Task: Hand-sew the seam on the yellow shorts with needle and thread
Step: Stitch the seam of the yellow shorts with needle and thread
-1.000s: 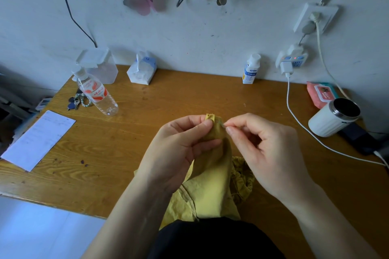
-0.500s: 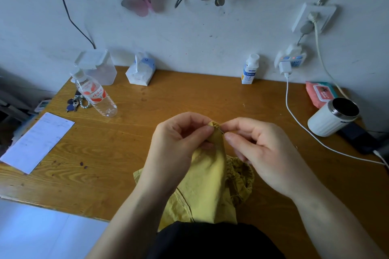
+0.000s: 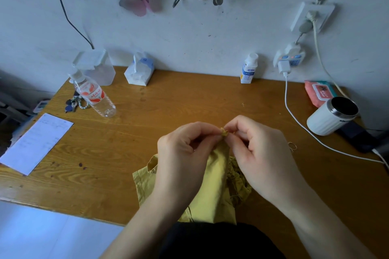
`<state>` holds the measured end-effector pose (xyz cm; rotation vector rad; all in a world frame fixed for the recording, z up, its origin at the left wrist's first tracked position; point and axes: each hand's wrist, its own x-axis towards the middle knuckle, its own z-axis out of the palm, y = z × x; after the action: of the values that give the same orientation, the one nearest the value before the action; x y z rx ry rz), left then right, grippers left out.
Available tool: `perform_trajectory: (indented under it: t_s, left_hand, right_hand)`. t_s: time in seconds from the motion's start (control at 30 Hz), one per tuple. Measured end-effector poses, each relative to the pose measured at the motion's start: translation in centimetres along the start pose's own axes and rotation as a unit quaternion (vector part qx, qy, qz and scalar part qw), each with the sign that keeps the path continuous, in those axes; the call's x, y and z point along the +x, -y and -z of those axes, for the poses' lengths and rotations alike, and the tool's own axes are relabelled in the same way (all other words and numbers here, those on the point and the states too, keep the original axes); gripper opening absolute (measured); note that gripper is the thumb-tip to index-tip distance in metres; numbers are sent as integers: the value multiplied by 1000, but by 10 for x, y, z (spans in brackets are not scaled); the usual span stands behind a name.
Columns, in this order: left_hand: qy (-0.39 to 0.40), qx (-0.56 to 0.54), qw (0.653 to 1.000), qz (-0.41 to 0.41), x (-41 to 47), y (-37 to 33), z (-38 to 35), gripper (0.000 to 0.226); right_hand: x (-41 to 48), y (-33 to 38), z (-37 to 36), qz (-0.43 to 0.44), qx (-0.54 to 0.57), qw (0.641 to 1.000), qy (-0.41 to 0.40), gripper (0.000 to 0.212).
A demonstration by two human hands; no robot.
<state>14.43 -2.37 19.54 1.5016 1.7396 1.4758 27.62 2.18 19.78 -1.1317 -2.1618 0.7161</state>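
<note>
Yellow shorts [image 3: 212, 191] crumpled at wooden tabletop's [image 3: 168, 107] near edge, white wall behind. Bunched fabric tip lifted, left hand [image 3: 183, 153] and right hand [image 3: 259, 149] both pinching it. Needle not discernible.

needle and thread too small to tell; both hands' fingertips [image 3: 219, 131] hide most of the yellow shorts' [image 3: 212, 191] pinched seam.

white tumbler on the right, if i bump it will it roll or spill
The white tumbler seems to lie tilted on its side, so it would probably roll easily. Its dark mouth faces up and right; contents cannot be seen. Its ribbed wall may grip well.
</note>
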Motion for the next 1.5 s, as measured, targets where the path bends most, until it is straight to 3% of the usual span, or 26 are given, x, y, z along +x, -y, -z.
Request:
perform_trajectory:
  t_s: [0.1, 0.3, 0.63, 1.03, 1.5]
  left_hand:
    - [-3, -19, 1000, 4, 0, 0, 1, 23]
    - [48, -169, 979, 101, 4, 1, 6, 10]
    - [124, -398, 872, 255, 12, 2, 9, 9]
    - [180, -432, 823, 322, 18, 2, 12, 14]
    - [210, -439, 803, 344, 20, 1, 12, 13]
  right_hand:
    - [-2, -1, -1, 14, 32, 999, -14, 8]
    - [-3, -2, 5, 46, 89, 995, -8, 14]
    - [-4, -4, 9, 31, 173, 984, 17, 13]
    - [-2, -10, 9, -2, 234, 971, 40, 14]
    - [-4, -16, 7, 30, 259, 965, 37, 10]
